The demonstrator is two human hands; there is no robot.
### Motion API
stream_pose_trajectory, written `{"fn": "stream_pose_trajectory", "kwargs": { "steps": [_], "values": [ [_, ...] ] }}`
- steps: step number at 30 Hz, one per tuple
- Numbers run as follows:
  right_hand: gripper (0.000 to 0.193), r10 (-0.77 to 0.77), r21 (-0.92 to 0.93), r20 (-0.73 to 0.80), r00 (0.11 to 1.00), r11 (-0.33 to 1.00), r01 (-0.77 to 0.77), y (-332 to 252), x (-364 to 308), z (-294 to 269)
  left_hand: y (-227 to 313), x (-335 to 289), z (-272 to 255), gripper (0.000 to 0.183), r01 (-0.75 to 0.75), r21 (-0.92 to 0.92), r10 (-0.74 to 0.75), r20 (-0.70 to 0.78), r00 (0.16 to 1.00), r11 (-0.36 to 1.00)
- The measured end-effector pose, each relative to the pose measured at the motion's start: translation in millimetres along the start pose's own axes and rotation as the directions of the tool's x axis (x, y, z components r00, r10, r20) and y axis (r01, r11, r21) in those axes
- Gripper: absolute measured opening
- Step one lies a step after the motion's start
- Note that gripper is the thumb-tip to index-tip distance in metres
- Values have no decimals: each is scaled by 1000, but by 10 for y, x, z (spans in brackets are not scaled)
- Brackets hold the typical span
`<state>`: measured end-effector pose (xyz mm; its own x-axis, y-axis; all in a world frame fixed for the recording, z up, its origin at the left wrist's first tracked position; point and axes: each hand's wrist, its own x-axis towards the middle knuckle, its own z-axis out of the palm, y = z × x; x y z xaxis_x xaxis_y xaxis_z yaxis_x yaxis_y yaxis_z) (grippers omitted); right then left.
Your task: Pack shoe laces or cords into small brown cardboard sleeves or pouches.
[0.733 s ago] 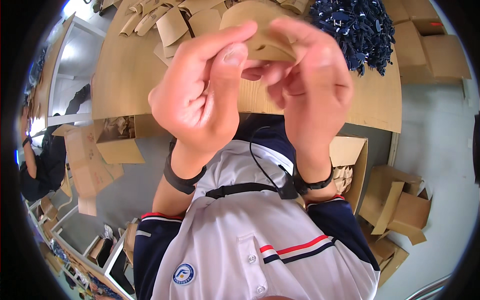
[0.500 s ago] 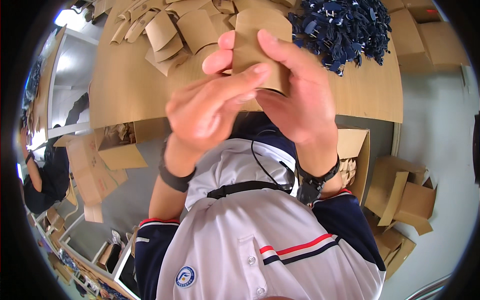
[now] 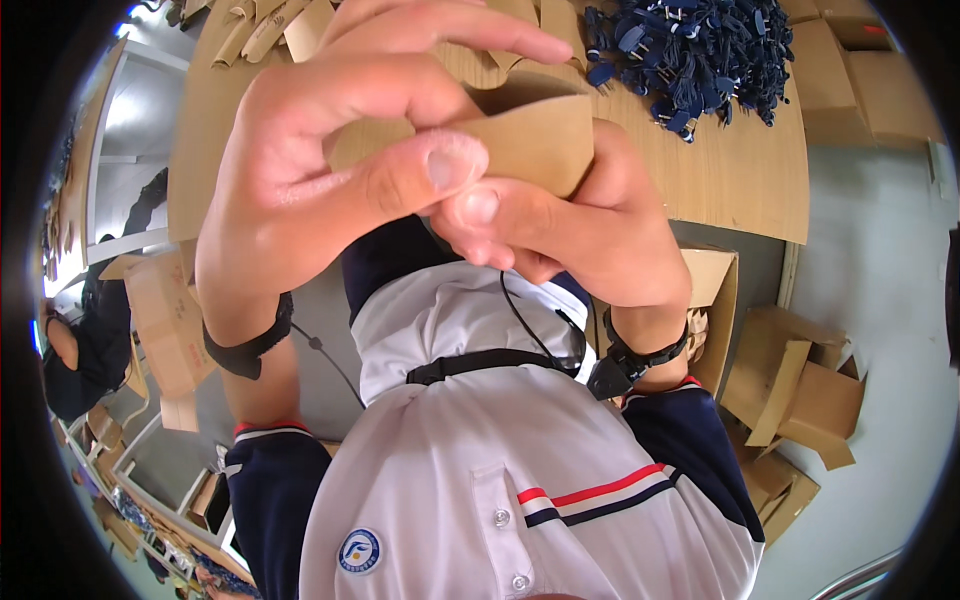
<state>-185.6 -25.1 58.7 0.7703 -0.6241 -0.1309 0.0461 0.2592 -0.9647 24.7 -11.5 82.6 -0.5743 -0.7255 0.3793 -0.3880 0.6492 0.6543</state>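
Between my hands, above the near part of the table, is a small brown cardboard sleeve box (image 3: 542,142), with a dark gap along its upper edge. My left hand (image 3: 335,150) grips its left side between thumb and bent index finger, while another finger stretches over the far side. On the right, my right hand (image 3: 590,225) holds the near side and right end, its thumb close to the left thumb. More flat brown sleeve boxes (image 3: 285,35) lie at the far left of the table, partly behind my left hand.
A heap of dark blue cables with plugs (image 3: 690,55) covers the far right of the wooden table (image 3: 740,190). Open cartons (image 3: 800,390) stand on the floor at right, another carton (image 3: 170,320) at left. A person in dark clothes (image 3: 95,350) is at the far left.
The box has turned from upright to lying crosswise, and a dark gap now shows at its upper edge. My left hand has moved left and up, taking hold of its left side.
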Motion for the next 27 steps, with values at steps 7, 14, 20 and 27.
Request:
{"fn": "stream_pose_trajectory", "kwargs": {
  "steps": [7, 14, 20, 27],
  "values": [
    [27, -615, -779, -181, 768, 567, 270, 217, 186, -36, 128, 97, 454, 21, 123, -455, -346, -449, 823, 882],
    [33, -686, -783, 57, 726, 420, 458, 197, 126, -260, 107, 71, 729, 44, 252, -763, -586, -199, 785, 596],
    [27, -431, -472, -132, 893, 819, 326, 185, 47, -184, -304, 522, 1014, 33, -258, -303, -173, -888, 426, 918],
    [28, -326, 64, -262, 908, 933, 354, 308, 30, -45, -27, 65, 778, 54, 41, 465, 184, -427, 885, 885]
  ]
}}
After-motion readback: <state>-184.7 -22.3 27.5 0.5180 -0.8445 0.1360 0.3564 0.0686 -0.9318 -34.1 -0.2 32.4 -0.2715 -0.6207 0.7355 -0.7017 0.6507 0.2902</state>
